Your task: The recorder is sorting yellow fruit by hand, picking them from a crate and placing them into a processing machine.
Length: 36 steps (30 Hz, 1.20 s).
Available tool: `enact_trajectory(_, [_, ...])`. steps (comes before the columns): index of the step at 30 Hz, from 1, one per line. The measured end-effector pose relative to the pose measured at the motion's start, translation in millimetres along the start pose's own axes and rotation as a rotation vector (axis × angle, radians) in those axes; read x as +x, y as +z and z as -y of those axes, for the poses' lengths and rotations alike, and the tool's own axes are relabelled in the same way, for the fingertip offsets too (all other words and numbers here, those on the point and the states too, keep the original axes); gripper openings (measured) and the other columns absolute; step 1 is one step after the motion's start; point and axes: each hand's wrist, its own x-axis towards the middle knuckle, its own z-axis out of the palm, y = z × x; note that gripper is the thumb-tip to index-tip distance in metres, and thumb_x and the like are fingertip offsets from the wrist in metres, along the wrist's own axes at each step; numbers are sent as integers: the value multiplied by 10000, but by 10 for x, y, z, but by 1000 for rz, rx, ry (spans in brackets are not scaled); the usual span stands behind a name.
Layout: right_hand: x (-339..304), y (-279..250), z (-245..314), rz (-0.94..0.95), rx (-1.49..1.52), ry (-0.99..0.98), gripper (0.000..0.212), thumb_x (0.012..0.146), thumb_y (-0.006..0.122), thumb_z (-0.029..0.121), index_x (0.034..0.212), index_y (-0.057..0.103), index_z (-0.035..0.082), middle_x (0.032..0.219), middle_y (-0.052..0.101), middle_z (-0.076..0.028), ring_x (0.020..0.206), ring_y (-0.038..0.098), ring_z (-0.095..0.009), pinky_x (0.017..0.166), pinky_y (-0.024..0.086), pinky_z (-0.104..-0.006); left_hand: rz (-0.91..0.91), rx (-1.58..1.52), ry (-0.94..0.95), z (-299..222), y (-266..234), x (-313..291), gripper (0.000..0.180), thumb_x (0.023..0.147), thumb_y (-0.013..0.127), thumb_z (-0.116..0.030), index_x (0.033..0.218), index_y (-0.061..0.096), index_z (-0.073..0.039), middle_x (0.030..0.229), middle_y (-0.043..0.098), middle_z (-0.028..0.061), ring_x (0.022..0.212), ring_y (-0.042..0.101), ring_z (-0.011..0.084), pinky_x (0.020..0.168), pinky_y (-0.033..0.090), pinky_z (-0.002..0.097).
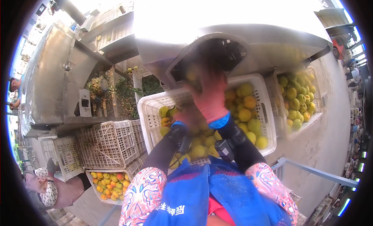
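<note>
A white plastic crate [271, 125] in front of me holds many round fruits [244, 115], yellow-green with some orange ones. My right hand [210, 95], in a pinkish-red glove with a blue cuff, reaches over the crate toward the dark opening [229, 51] of a metal chute. Its fingers are smeared by motion. A blurred yellowish round shape [192, 74] shows beside them; whether they grip it is unclear. My left hand [188, 116], gloved alike, is low over the fruit in the crate, blurred and partly hidden behind my right hand.
Right of my crate stands another fruit-filled crate [320, 109]. Stacked white crates [105, 144] stand at the left, above a crate of orange-yellow fruit [110, 185]. A person [58, 187] there touches a crate. A blue rail [314, 171] runs at lower right.
</note>
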Motion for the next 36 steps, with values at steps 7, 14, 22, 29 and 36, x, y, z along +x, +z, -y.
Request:
enact_trajectory(7, [-53,426,-140,-10,-433,33,481,826,752,314,1222,637,67,1112,651,-141,985,620,-321,855,492,-451,-68,44,37,19,275,292,567,945,519,-400,1414,537,-82,1354,607,173,1258,581,336,1057,439,518])
enact_trajectory(14, [351,-206,-75,-186,288,-5,270,875,739,146,1112,714,19,966,730,-110,788,687,-260,740,555,-333,-384,-205,473,601,302,48,535,932,622,-356,1347,550,-27,1216,674,164,1040,688,315,865,566,396])
enact_trajectory(22, [-881,-425,-407,529,589,293,594,838,741,319,1366,595,90,1196,663,-194,1086,631,-371,927,499,-426,-264,-1765,351,84,-323,-799,436,1067,469,-368,1374,504,-59,1281,619,109,1054,658,197,842,582,389])
enact_trajectory(29, [-810,-476,-120,433,513,192,820,761,791,353,1459,478,58,1311,596,-231,1199,562,-405,1013,449,-451,-424,-1692,614,-139,-491,-956,703,966,653,-309,1519,288,-75,1351,554,128,1155,599,221,989,503,364])
enact_trajectory(36, [-311,-434,41,213,374,155,851,700,849,369,1394,520,2,1226,630,-226,1120,614,-379,935,492,-464,-604,-1171,591,-177,-809,-1115,797,860,740,-143,1500,276,-38,1344,551,136,1236,535,246,1078,415,371])
